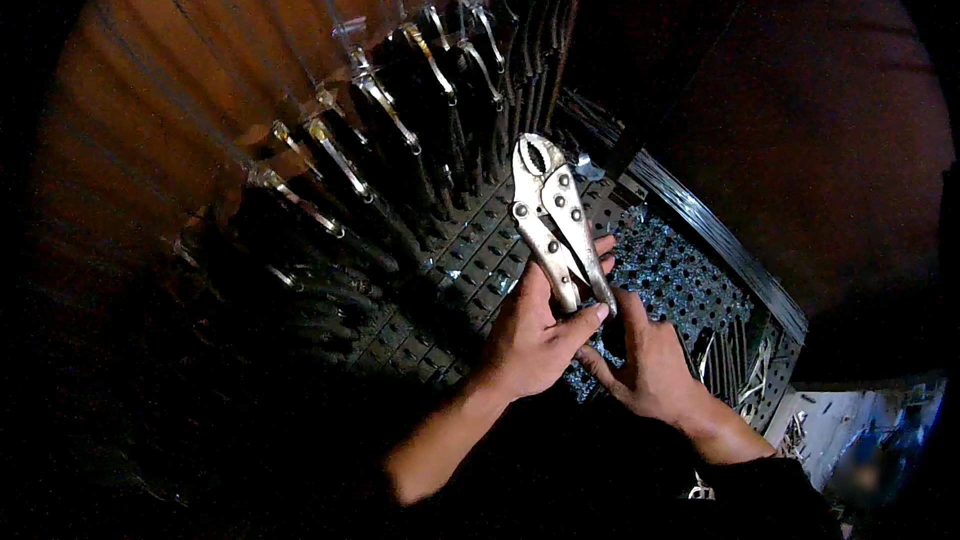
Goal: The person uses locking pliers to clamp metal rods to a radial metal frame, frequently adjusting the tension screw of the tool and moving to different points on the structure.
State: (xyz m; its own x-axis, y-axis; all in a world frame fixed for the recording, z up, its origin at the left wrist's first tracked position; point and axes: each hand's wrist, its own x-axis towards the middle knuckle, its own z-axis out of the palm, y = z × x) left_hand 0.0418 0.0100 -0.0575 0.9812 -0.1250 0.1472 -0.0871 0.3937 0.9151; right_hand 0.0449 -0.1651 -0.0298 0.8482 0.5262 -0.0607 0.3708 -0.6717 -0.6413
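Observation:
Silver locking pliers (562, 202) stand tilted in front of me, with their curved, toothed jaws at the top and the handles toward me. My left hand (535, 345) grips the two handles from below. Its thumb lies across the handle ends, and some fingertips show beyond the right handle. Close by on the right is my right hand (655, 370), its forefinger at the lower end of the right handle. The right thumb is spread away from that forefinger, and the other fingers are curled mostly out of sight.
Several thin lines with shiny metal clips (385, 105) and dark strips hang at the left and back. Below lies a dark perforated grid (480, 250). Small bluish metal bits (670, 265) cover its right part. A bundle of thin metal rods (715, 230) runs along the right edge.

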